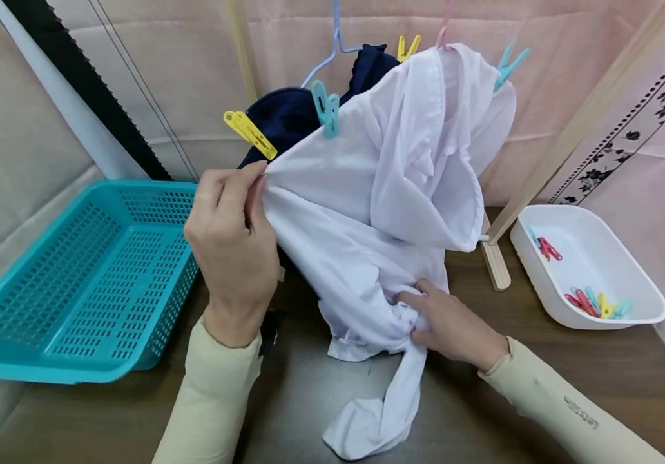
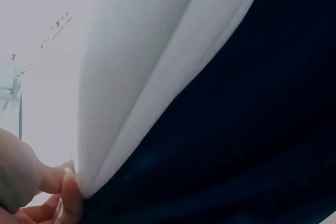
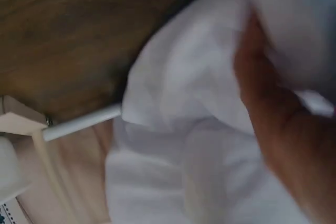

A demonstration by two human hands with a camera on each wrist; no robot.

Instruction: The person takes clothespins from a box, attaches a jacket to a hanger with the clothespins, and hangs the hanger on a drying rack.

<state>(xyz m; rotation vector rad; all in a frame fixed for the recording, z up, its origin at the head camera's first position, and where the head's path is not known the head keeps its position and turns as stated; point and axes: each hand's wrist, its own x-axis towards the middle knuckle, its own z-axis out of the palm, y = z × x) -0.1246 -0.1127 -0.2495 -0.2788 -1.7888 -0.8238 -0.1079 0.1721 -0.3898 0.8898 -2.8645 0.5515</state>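
Observation:
A white shirt (image 1: 344,245) hangs in folds from a pink hanger (image 1: 444,29), its sleeve end trailing onto the table. My left hand (image 1: 231,235) pinches the shirt's upper left corner between thumb and fingers; the left wrist view shows that pinch against a dark navy garment (image 2: 226,129). Lower down, my right hand (image 1: 457,322) grips bunched white cloth near the sleeve, its fingertips partly hidden in the folds. Teal clothespins (image 1: 325,109) (image 1: 509,66) sit on the shirt's top edge. A yellow clothespin (image 1: 250,134) is on the navy garment, just above my left hand.
To the left stands a teal perforated basket (image 1: 77,370). A white tray (image 1: 616,258) with several coloured clothespins is at the right, beside the wooden rack post (image 1: 576,122) and its foot (image 1: 496,265). Behind the shirt, a blue hanger (image 1: 327,58) carries the navy garment.

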